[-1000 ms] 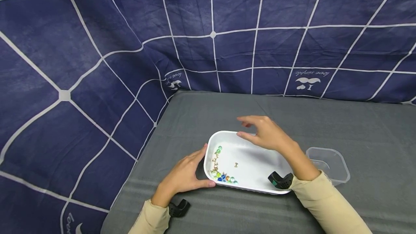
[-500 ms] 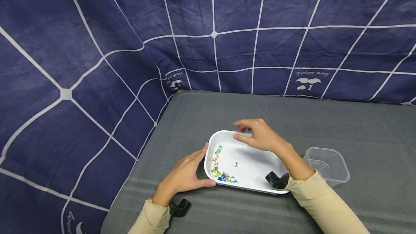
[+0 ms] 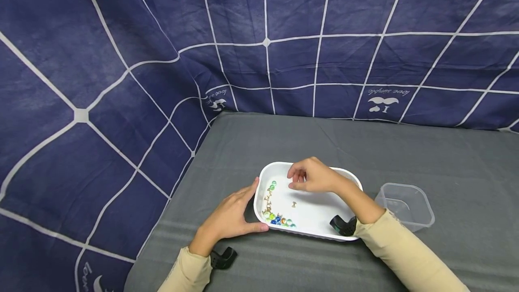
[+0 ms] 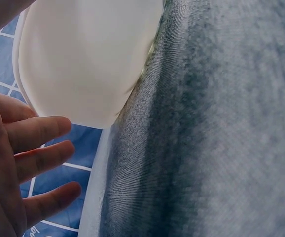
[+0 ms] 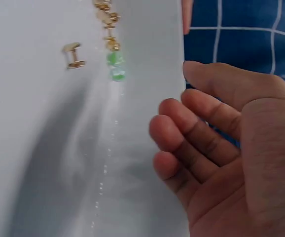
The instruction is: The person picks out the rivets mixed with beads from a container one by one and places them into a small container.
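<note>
One white tray (image 3: 318, 213) of marbles (image 3: 278, 221) and gold pieces (image 3: 268, 206), laid on grey cloth (image 3: 247, 143).
Left hand (image 3: 229, 217): spread, nothing grasped; tray's near-left corner touched by thumb (image 3: 257, 227) and forefinger (image 3: 252, 189). Marbles gathered along near and left sides; one gold piece (image 3: 293, 204) set apart. Clear tub (image 3: 417, 213) placed right. Right hand (image 3: 315, 176): loosely curled, empty, held over tray. Blue curtain (image 3: 292, 64) hung behind.

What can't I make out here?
Head: exact number of tiny gold-coloured metallic pieces, too small.
Left wrist: inside of the rounded white plastic tray, hidden by its wall; left hand, cut off by the frame.
Head: part of the clear plastic box, behind the right beige sleeve.
</note>
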Available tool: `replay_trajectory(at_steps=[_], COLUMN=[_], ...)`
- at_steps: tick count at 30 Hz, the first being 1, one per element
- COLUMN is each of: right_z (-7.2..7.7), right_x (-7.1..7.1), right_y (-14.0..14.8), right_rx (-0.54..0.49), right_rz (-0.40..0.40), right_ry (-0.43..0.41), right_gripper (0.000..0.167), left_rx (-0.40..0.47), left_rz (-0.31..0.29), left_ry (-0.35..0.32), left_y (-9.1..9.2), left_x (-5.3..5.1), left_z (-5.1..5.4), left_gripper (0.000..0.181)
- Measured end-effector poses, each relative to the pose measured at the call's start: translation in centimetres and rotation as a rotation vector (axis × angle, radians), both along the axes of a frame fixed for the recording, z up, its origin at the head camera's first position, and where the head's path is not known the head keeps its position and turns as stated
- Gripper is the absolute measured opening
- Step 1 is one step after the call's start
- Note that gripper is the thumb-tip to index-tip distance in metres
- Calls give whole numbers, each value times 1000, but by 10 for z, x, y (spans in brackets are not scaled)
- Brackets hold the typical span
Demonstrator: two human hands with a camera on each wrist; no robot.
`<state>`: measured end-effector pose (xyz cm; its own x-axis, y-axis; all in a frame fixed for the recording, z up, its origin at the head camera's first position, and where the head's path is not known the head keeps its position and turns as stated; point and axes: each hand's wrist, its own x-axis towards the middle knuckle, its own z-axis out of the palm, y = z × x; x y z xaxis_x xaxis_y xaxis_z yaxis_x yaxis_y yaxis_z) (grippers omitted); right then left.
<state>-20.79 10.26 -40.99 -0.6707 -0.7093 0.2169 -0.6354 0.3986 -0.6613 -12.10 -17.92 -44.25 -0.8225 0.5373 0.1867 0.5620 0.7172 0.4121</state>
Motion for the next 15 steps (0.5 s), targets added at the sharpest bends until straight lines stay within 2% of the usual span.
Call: replay_trajectory(at_steps=[15], right_z=[-7], right_x=[5], right_y=[-6], right_rx=[181], right_rz=[122], right_ry=[-130], right_gripper=[18], left_rx=[10], left_rz=[-3], left_ry=[1], left_y=[-1], left_x=[-1], left_z=[-1], left_gripper=[116])
